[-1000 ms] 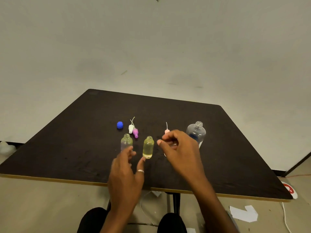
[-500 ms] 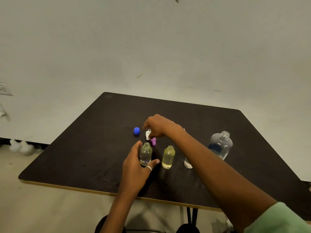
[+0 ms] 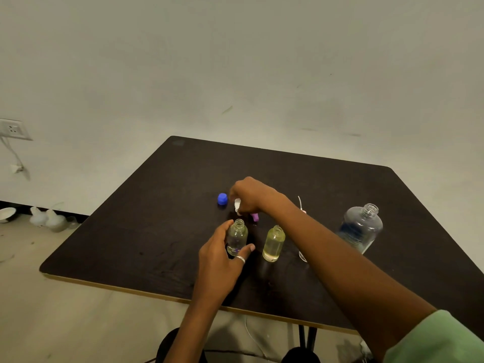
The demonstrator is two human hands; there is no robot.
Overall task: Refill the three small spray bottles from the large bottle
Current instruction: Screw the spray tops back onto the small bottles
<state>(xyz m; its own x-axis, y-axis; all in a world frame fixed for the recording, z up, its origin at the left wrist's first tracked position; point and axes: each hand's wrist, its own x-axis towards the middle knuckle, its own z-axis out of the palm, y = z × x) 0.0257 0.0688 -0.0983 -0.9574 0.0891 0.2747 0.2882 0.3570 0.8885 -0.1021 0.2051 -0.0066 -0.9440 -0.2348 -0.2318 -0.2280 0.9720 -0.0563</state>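
The yellow small bottle (image 3: 273,243) stands upright and uncapped on the dark surface (image 3: 157,231). Just left of it, the left grip (image 3: 222,255) is wrapped round the clear small bottle (image 3: 237,237), also uncapped. Behind the yellow bottle, the right grip (image 3: 251,195) pinches a white spray head (image 3: 237,205), with a purple spray head (image 3: 255,217) beside it and a blue cap (image 3: 222,199) further left. The large bottle (image 3: 362,227) stands open well right of the yellow one. Between them is a third small bottle (image 3: 301,255), mostly hidden by the forearm.

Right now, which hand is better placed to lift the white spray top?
Right: the right hand is curled over the white spray top; the left hand grips the clear small bottle.
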